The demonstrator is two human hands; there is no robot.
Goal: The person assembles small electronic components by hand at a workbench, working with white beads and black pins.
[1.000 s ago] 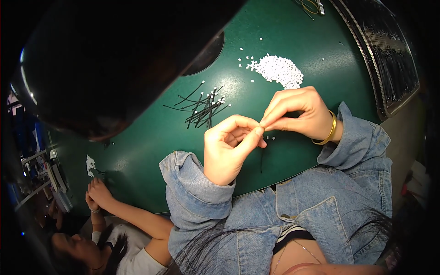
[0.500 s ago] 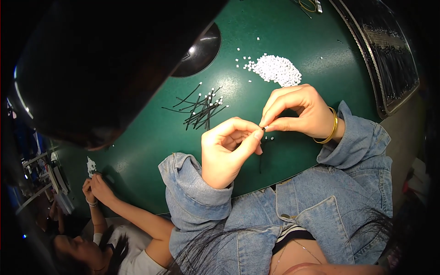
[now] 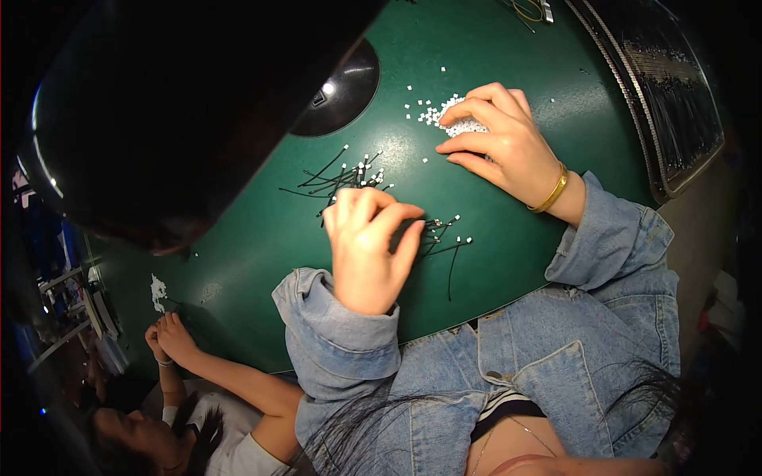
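My right hand (image 3: 504, 143) reaches over a heap of tiny white block-shaped pieces (image 3: 468, 125), partly covering it. Its fingers are spread and apart from the thumb, with nothing visible between them. My left hand (image 3: 367, 250) is lower left, beside a bundle of short black wires with white ends (image 3: 361, 170) and hiding part of it. Its thumb and forefinger are apart; the other fingers are curled and partly hidden. Just right of its thumb lies a smaller group of black wires (image 3: 436, 230), also with white ends. One wire hangs toward the table's near edge.
A round black base (image 3: 345, 91) stands on the green table (image 3: 500, 47), under a large dark shape at upper left. A tray of black wires (image 3: 675, 95) is at far right. Another person's hands (image 3: 171, 337) work near a small white heap (image 3: 158, 292) at left.
My hands have parted from their pinch on a black wire. The right hand has moved up over the white heap; the left has shifted left toward the wire bundle, uncovering the smaller wire group.
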